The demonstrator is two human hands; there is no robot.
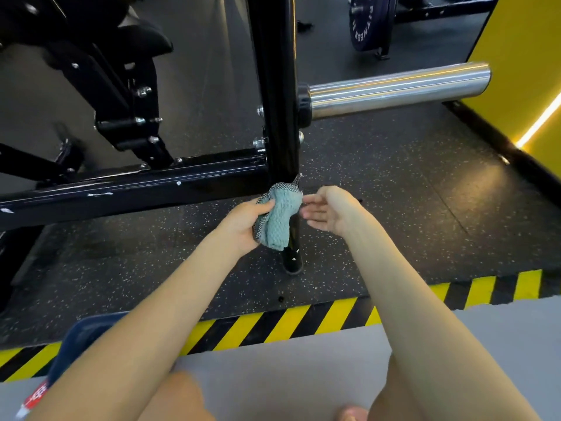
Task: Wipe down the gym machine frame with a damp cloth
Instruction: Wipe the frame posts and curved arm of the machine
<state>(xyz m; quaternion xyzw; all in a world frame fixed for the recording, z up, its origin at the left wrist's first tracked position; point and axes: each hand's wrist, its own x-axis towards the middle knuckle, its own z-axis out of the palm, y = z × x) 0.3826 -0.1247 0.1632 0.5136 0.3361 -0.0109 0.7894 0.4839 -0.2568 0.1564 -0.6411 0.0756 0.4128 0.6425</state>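
The black steel upright post (pixel 273 86) stands on the speckled rubber floor mat (pixel 394 192). A black horizontal base bar (pixel 136 186) runs left from it, and a chrome cylindrical peg (pixel 394 89) juts right. The teal waffle-weave cloth (pixel 277 220) lies against the post's lower end, between the hands: left hand (pixel 239 226), right hand (pixel 331 208).

A gym: black machine frame (pixel 274 86), weight plate (pixel 368 22), speckled rubber floor (pixel 394 183).

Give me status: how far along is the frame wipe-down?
Done: hard to tell; the upright post above the cloth looks glossy and mark-free. In hand: the left hand grips the cloth at the post's lower end, and the right hand is open beside it. Left: the low crossbar shows white smudges.
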